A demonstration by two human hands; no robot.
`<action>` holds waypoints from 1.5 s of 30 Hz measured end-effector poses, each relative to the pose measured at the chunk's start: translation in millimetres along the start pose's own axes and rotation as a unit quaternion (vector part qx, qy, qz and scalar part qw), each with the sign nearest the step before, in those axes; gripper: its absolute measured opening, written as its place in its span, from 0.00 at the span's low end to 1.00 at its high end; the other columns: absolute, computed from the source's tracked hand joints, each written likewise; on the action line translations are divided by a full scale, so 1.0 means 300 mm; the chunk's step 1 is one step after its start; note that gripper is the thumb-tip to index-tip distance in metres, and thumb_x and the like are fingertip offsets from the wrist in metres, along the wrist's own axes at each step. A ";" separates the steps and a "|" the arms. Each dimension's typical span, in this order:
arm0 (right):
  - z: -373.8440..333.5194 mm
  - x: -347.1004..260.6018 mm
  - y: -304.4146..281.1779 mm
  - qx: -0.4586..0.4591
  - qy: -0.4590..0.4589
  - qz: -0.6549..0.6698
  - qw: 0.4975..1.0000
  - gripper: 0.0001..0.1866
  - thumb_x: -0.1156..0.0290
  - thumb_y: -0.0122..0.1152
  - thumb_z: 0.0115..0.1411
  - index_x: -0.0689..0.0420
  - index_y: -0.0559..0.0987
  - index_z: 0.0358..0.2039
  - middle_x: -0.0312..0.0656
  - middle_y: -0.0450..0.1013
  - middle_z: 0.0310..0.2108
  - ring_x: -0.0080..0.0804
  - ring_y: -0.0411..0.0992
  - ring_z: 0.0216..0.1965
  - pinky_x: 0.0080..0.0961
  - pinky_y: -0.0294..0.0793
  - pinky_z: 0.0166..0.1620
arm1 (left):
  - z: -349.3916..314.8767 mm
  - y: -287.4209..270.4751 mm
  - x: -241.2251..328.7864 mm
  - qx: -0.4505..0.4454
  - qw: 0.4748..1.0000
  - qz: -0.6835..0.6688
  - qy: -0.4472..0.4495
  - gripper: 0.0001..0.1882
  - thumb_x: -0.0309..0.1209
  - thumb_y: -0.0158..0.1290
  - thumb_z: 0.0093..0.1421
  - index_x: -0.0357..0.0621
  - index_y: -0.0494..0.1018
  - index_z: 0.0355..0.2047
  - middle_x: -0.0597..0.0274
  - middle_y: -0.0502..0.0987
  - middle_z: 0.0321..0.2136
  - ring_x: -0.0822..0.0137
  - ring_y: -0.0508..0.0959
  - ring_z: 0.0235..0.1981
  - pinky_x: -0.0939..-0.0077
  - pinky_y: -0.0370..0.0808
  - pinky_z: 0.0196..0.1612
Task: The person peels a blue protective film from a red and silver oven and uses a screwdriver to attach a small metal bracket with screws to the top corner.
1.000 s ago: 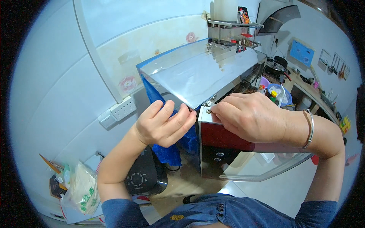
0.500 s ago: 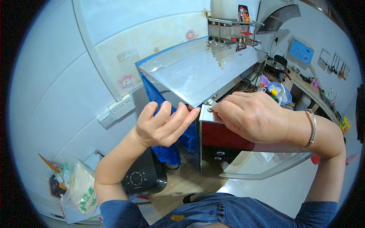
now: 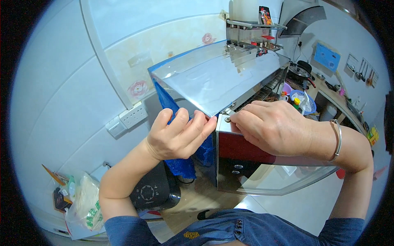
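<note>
A steel cabinet [image 3: 209, 80] with a shiny top stands against the wall. Its door [image 3: 246, 143] hangs open toward me, with a dark red panel above a glass part. On the door's silver top edge sits a screw [image 3: 227, 119], close to the hinge. My right hand [image 3: 271, 127] is closed over that edge beside the screw, its fingertips pressed together on the metal. At the cabinet's front corner is my left hand [image 3: 174, 135], fingers curled and one fingertip against the door's corner. Its thumb is hidden, and I cannot see anything in it.
Loose blue film [image 3: 180, 166] hangs down the cabinet's left side. Below it is a black appliance [image 3: 150, 186] with a round dial. A socket strip [image 3: 127, 119] is on the wall. To the right are a pan [image 3: 298, 70], a blue basket [image 3: 310, 102] and a counter [image 3: 334, 100].
Both hands keep nearly the same places at the door's corner. The whole view has shifted slightly.
</note>
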State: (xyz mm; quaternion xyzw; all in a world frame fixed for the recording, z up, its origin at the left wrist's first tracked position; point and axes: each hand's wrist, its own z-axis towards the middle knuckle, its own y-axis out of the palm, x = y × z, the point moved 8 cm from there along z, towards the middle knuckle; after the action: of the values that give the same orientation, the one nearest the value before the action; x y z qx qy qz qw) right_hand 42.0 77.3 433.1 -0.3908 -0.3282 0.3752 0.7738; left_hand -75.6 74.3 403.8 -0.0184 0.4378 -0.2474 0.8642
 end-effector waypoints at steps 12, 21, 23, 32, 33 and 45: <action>-0.002 0.003 0.003 -0.009 0.007 0.001 1.000 0.07 0.71 0.53 0.54 0.59 0.67 0.27 0.43 0.69 0.22 0.41 0.73 0.25 0.32 0.73 0.25 | -0.072 0.024 0.033 0.080 0.966 -0.133 -0.208 0.19 0.23 0.56 0.44 0.41 0.78 0.39 0.66 0.75 0.29 0.72 0.68 0.21 0.78 0.59 0.20; 0.003 0.005 0.003 -0.041 0.025 0.005 0.999 0.08 0.78 0.57 0.51 0.62 0.72 0.33 0.44 0.73 0.26 0.41 0.74 0.27 0.31 0.75 0.28 | -0.041 0.043 0.125 0.000 0.944 -0.025 -0.329 0.17 0.26 0.55 0.55 0.34 0.75 0.46 0.60 0.74 0.32 0.71 0.67 0.20 0.78 0.56 0.20; 0.002 0.004 0.005 -0.042 0.024 0.004 0.999 0.08 0.78 0.57 0.51 0.62 0.72 0.33 0.43 0.73 0.26 0.41 0.74 0.27 0.31 0.75 0.28 | -0.044 0.044 0.124 0.000 0.939 -0.047 -0.341 0.17 0.26 0.55 0.55 0.34 0.75 0.46 0.60 0.74 0.32 0.71 0.68 0.21 0.78 0.57 0.20; 0.004 -0.007 -0.003 -0.006 0.011 -0.011 1.000 0.06 0.71 0.54 0.55 0.58 0.67 0.27 0.42 0.68 0.21 0.39 0.73 0.25 0.32 0.73 0.25 | -0.080 0.050 0.128 0.086 0.914 -0.100 -0.384 0.18 0.24 0.55 0.53 0.34 0.74 0.46 0.60 0.74 0.31 0.68 0.72 0.24 0.78 0.65 0.23; 0.005 -0.007 -0.004 -0.008 0.012 -0.010 1.000 0.06 0.71 0.54 0.55 0.58 0.67 0.27 0.42 0.68 0.21 0.40 0.73 0.25 0.32 0.73 0.25 | -0.081 0.044 0.132 0.094 0.919 -0.084 -0.374 0.19 0.24 0.55 0.52 0.34 0.74 0.46 0.60 0.74 0.30 0.68 0.72 0.23 0.78 0.64 0.22; 0.004 -0.005 0.002 -0.036 0.021 -0.012 0.999 0.06 0.75 0.56 0.53 0.60 0.70 0.31 0.42 0.70 0.24 0.40 0.73 0.26 0.32 0.73 0.26 | -0.057 0.041 0.114 0.058 0.910 -0.108 -0.397 0.17 0.24 0.55 0.53 0.35 0.75 0.45 0.62 0.74 0.31 0.69 0.72 0.23 0.77 0.64 0.22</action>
State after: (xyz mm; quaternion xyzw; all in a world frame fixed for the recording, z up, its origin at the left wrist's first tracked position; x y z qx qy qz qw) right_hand 39.9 76.6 433.0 -0.4218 -0.3299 0.3454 0.7707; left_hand -66.7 73.2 364.5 -0.1118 0.0391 -0.3363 0.9343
